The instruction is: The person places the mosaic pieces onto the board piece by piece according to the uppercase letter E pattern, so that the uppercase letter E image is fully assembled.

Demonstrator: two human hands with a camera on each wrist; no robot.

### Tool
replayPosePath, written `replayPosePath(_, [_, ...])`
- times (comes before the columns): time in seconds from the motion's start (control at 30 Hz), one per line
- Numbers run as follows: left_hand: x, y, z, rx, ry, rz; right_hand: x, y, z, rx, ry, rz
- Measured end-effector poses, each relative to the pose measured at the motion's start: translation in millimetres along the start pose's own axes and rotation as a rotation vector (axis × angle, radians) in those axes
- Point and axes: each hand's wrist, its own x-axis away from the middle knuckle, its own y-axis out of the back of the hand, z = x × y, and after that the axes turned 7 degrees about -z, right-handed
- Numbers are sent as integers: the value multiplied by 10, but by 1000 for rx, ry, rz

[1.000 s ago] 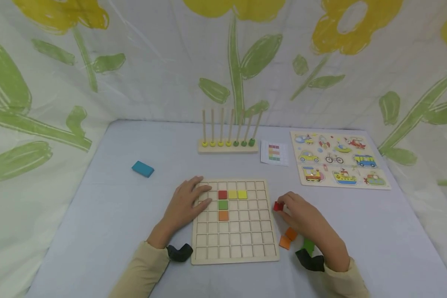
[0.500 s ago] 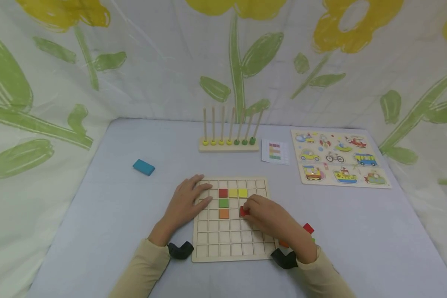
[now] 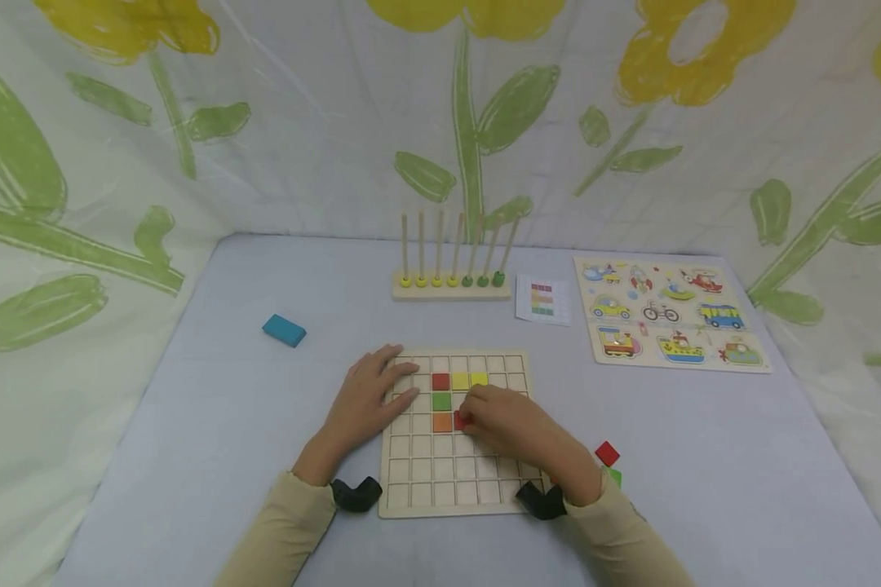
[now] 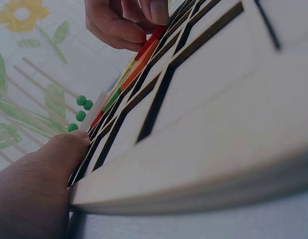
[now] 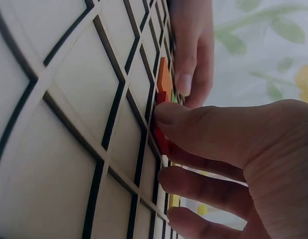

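The right hand (image 3: pixel 502 417) pinches a red square tile (image 3: pixel 459 421) at the pale wooden grid board (image 3: pixel 444 493), just beside an orange square tile (image 3: pixel 442 422); squaring it to a cell should seat it cleanly. The left hand (image 3: pixel 365 397) rests, fingers apart, on the board.
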Motion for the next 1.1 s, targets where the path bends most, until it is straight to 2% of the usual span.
replayPosePath(0.13, [-1, 6, -9, 0, -6, -7, -22, -13, 29, 14, -15, 31])
replayPosePath(0.4, [-4, 2, -1, -3, -18, -12, -14, -7, 36, 23, 7, 22])
replayPosePath(0.87, [-6, 6, -4, -4, -16, -13, -12, 26, 43, 20, -33, 50])
replayPosePath(1.0, [-3, 3, -6, -10, -14, -12, 80, 115, -4, 38, -53, 26])
replayPosePath(1.1, [-2, 1, -8, -18, -13, -14, 242, 249, -75, 41, -119, 0])
